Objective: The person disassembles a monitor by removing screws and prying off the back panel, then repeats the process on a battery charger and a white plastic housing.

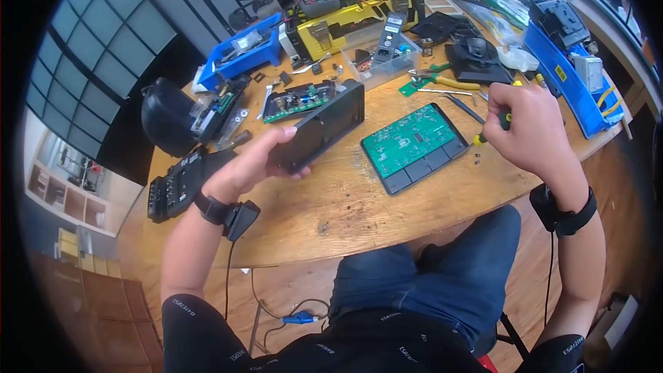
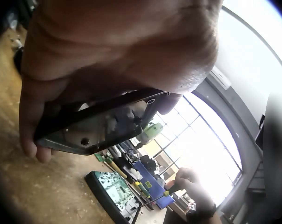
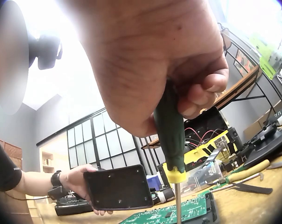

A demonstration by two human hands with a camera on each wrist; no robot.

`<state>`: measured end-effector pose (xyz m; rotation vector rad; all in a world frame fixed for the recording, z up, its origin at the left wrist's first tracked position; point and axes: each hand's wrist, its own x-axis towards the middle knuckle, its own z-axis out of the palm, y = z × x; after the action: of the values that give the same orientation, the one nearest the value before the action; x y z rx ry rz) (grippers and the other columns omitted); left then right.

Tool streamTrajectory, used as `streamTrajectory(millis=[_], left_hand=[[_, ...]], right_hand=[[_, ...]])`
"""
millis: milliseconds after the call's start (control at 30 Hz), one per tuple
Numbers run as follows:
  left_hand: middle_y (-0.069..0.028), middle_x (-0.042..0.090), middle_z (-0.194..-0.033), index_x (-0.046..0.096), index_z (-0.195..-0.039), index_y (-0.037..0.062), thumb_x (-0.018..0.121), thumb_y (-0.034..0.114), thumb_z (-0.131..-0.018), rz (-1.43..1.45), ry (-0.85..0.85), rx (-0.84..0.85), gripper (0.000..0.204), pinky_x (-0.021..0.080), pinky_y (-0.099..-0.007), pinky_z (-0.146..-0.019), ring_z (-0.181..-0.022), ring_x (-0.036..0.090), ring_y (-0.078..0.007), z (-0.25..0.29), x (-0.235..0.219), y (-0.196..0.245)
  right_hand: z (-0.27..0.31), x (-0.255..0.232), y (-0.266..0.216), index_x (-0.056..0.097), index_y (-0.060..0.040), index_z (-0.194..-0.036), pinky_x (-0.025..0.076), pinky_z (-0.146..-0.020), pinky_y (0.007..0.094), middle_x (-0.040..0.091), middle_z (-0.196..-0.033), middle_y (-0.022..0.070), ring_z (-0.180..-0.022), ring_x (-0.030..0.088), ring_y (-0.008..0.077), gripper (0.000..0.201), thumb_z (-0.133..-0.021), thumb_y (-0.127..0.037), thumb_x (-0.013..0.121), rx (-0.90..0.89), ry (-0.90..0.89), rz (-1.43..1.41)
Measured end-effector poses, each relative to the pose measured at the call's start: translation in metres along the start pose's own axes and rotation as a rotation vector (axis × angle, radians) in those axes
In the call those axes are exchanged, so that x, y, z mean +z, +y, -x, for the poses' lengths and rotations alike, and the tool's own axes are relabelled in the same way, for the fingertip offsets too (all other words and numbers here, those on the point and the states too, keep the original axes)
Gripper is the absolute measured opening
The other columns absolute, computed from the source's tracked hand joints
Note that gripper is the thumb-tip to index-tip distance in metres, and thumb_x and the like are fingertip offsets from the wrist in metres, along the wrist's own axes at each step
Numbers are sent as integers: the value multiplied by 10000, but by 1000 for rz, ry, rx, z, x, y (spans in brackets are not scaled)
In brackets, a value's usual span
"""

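Observation:
My left hand [image 1: 252, 155] grips a black plastic cover [image 1: 328, 128] by its near end, thumb on one face and fingers beneath, raised and tilted above the table. In the right wrist view the cover's flat face [image 3: 117, 189] shows small holes near its edges. My right hand [image 1: 530, 124] holds a screwdriver [image 3: 170, 128] with a dark green handle and yellow collar, fingers curled round the handle. Its metal shaft points down and overlaps the board in the right wrist view. A green circuit board [image 1: 411, 139] lies face up in a black casing [image 1: 425, 166] on the table.
Behind stand a blue tray [image 1: 242, 62], a yellow toolbox [image 1: 359, 21] and a clear bin [image 1: 387, 62]. Pliers [image 1: 456, 81] and a second blue bin [image 1: 570, 90] lie to the right. Another circuit board [image 1: 300, 100] and a black device [image 1: 183, 183] sit at the left.

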<state>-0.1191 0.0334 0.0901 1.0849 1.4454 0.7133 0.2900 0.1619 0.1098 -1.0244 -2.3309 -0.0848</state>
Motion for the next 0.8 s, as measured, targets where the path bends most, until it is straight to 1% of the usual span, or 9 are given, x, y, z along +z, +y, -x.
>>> streamTrajectory(millis=[33, 100, 133, 233, 367, 467, 600, 667, 800], left_hand=[[-239, 668, -1333, 501, -1529, 19, 428, 539, -1062, -6, 8, -2, 703, 582, -449, -975, -1060, 736, -329, 0, 0, -5], [-264, 656, -1347, 477, -1544, 15, 379, 570, -1063, 269, -117, -77, 741, 588, -482, -989, -1090, 730, -379, -1, 0, -13], [-288, 644, -1359, 449, -1565, 21, 331, 601, -1063, 341, -187, -89, 776, 578, -514, -1014, -1153, 709, -430, -3, -4, -16], [-308, 637, -1365, 448, -1552, -4, 322, 579, -1083, 489, -166, -104, 759, 595, -516, -1010, -1179, 706, -435, -5, -5, -17], [-300, 659, -1341, 444, -1530, -41, 344, 503, -1120, 379, -107, -165, 688, 613, -510, -1001, -1170, 715, -432, -14, -19, -37], [-268, 709, -1260, 500, -1452, -59, 450, 331, -1143, 317, -65, -262, 500, 650, -459, -940, -1095, 753, -394, -14, -19, -43], [-251, 728, -1213, 545, -1390, -57, 481, 260, -1138, 226, -20, -253, 409, 668, -410, -890, -1017, 781, -338, -11, -13, -40], [-226, 752, -1136, 569, -1348, -48, 497, 196, -1131, 128, -78, -264, 334, 678, -373, -849, -925, 796, -275, -17, -20, -46], [-195, 768, -1069, 570, -1351, -42, 489, 180, -1132, 9, -81, -315, 322, 679, -365, -843, -873, 794, -234, -16, -24, -41]], right_hand=[[0, 0, 2, 661, -63, -766, 531, -712, 501, 674, -711, 170, -753, 674, 399, 91, -781, -149, 688, 4, -7, -7], [1, 1, 3, 661, -63, -768, 530, -713, 500, 677, -717, 170, -759, 675, 399, 86, -781, -143, 687, 7, -13, -17], [2, 1, 2, 659, -61, -770, 529, -711, 500, 679, -719, 170, -758, 676, 400, 87, -780, -143, 689, 1, 0, -13], [2, 1, 2, 655, -57, -775, 527, -707, 501, 681, -724, 172, -757, 678, 401, 90, -778, -140, 691, -12, 12, -14], [1, 2, 0, 648, -52, -774, 522, -701, 505, 679, -728, 176, -758, 680, 402, 94, -774, -134, 692, -5, 2, -4], [0, 1, -1, 644, -47, -768, 518, -700, 509, 675, -727, 181, -752, 675, 407, 97, -773, -131, 693, -4, -8, -17], [-1, 1, -4, 642, -43, -762, 516, -699, 511, 671, -720, 184, -742, 671, 411, 97, -771, -126, 693, -16, 8, -13], [-1, 1, -5, 641, -40, -759, 516, -701, 511, 670, -719, 185, -738, 668, 413, 97, -773, -122, 692, -16, 13, -8], [0, 0, -4, 640, -39, -760, 518, -696, 511, 670, -716, 188, -735, 671, 412, 95, -770, -118, 691, -20, 9, -13]])
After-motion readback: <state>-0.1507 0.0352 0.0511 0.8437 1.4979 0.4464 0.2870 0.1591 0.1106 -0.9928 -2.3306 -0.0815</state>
